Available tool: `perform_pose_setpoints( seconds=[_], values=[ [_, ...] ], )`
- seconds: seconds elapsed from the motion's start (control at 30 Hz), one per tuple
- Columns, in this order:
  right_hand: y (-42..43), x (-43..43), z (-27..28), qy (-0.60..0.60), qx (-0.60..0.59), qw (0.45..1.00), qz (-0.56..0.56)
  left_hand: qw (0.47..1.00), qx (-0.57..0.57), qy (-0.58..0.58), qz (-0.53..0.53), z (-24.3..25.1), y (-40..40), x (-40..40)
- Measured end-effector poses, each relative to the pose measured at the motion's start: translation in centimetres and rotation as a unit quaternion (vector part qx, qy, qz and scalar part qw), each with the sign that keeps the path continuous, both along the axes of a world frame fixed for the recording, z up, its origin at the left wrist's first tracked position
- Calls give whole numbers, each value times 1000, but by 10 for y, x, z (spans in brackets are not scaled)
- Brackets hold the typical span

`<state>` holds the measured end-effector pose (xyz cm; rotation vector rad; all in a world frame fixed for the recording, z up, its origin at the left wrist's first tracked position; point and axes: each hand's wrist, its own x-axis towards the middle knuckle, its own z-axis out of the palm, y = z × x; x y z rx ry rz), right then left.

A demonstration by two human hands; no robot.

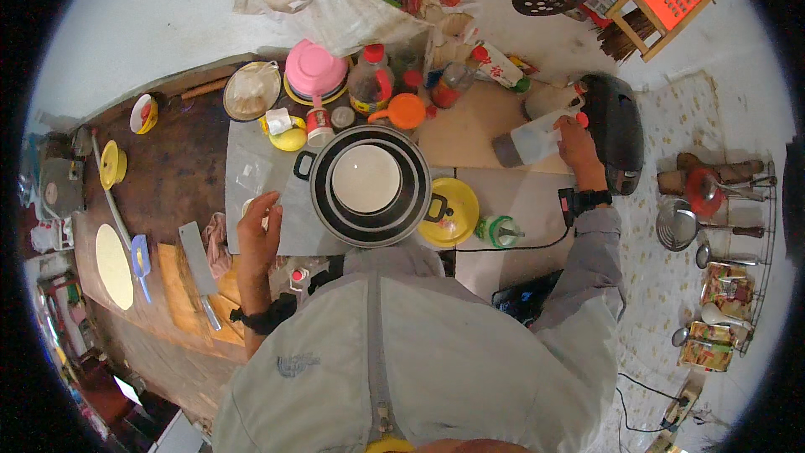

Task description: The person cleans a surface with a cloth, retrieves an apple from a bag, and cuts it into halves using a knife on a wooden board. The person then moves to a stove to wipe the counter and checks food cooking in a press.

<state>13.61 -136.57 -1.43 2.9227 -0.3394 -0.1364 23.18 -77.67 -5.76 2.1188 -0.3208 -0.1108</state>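
My right hand (577,143) grips the neck end of a translucent plastic bottle (533,140) with a red cap and dark contents, tilted on its side in front of a black countertop appliance (613,133). My left hand (259,226) is at the left edge of the grey worktop, fingers slightly bent; a small pale round item behind it is mostly hidden. Between the hands stands a black two-handled pot (321,214) with a white bowl (366,178) nested in its middle. A yellow plate (462,207) lies partly under the pot's right handle, beside a green-rimmed glass jar (499,231).
Behind the pot stand an orange ladle (407,111), a large red-capped bottle (371,82) and a pink bowl (316,69). A cleaver (197,259) lies on a wooden board (182,292) at left. A black cable crosses below the jar; utensils hang from a wire rack (764,251) at right.
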Motion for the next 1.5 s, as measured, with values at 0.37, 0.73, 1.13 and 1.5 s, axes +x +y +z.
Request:
perform_pose_setpoints(
  seconds=[0.37,0.73,1.13,1.5],
  values=[
    [-2,63,-29,-30,-36,997,-68,998,35,-36,28,4,9,-28],
    [-40,122,-61,-77,-66,995,-6,991,43,16,124,-3,18,-48],
    [67,53,-3,-248,96,958,105,996,67,41,41,-67,-8,35],
    [202,-59,7,-238,272,932,-11,970,213,-79,-90,-108,-71,137]
  ],
)
